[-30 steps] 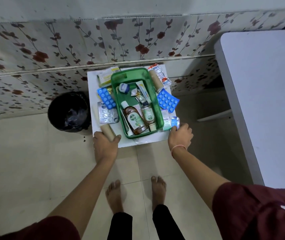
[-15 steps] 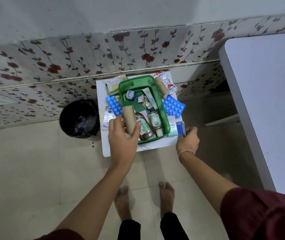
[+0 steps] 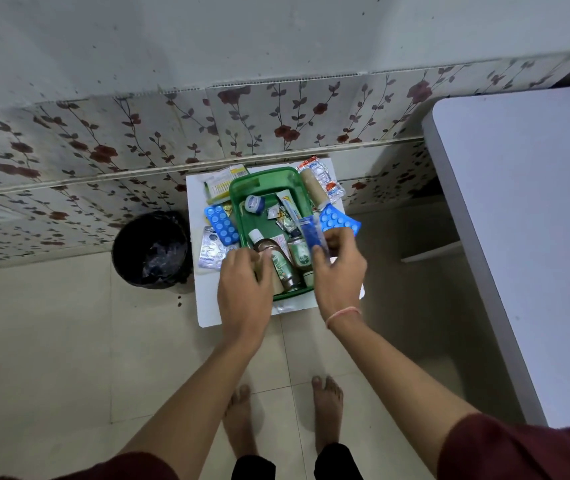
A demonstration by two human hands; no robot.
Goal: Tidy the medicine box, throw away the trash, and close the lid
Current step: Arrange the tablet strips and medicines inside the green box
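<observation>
The open green medicine box sits on a white board on the floor. Inside it lie a brown bottle, a small green bottle, a blue-lidded jar, a tube and sachets. My left hand is over the box's near left corner, closed on a beige bandage roll that is mostly hidden under the fingers. My right hand is at the box's right rim, pinching a blue packet upright above it. No lid is in view.
A black bin with a liner stands left of the board. Around the box lie blue blister packs, a silver strip, a second beige roll, red-white packets and a yellow pack. A white table stands at the right.
My left hand picked the beige roll off the board's front left and carried it into the box. My right hand lifted the blue packet from the board's right edge to the box's rim.
</observation>
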